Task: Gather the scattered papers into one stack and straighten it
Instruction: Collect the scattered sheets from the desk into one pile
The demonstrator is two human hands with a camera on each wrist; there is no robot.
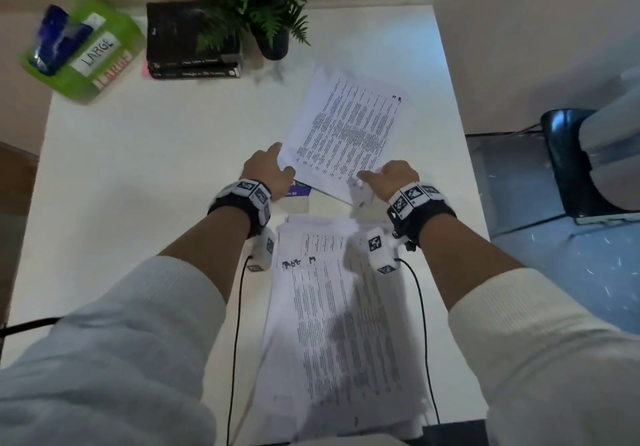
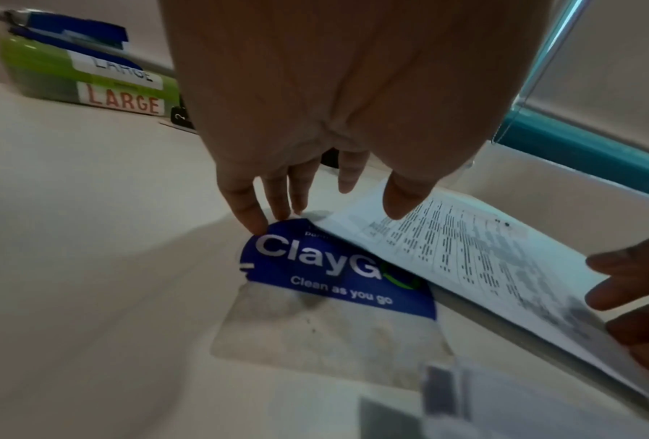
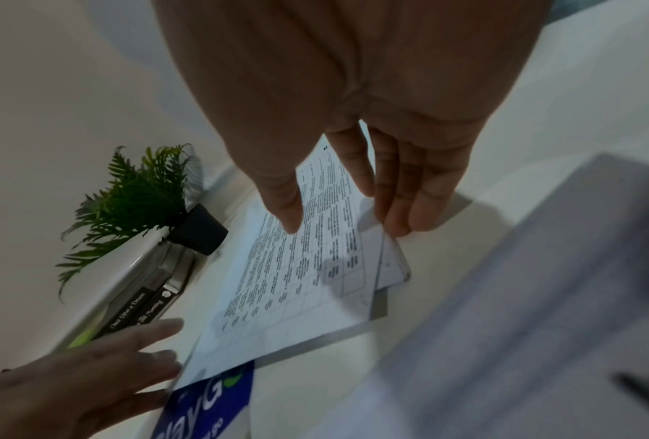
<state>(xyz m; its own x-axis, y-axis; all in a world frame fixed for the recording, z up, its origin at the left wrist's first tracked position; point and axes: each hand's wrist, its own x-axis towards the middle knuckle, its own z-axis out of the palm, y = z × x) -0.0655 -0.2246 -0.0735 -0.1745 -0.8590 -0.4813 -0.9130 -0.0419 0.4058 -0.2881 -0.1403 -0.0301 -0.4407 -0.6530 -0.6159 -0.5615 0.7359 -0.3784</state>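
I judge the task to be about half done. The main stack of papers [image 1: 346,324] lies on the white table [image 1: 138,168] close to my body, between my forearms, but its sheets are fanned and the edges do not line up. One more bundle of printed sheets [image 1: 346,130] lies farther away, turned at an angle, well apart from the stack. Its near edge covers a part of a blue ClayGo sticker [image 2: 315,267].

My left hand [image 1: 268,170] is at the near left corner of this bundle. The fingers are almost straight and spread, the fingertips [image 2: 255,219] touch the table and the sticker, and the thumb hovers over the paper; it grips nothing. My right hand [image 1: 393,177] is at the near right corner, the thumb above the sheet and the fingers [image 3: 397,208] at its edge. I cannot tell if the pinch is closed.

What is left, in my opinion: to bring this bundle onto the stack, then to square all edges. Behind it stand a potted fern [image 1: 263,5], two dark books [image 1: 190,43] and a green box marked LARGE [image 1: 83,50].
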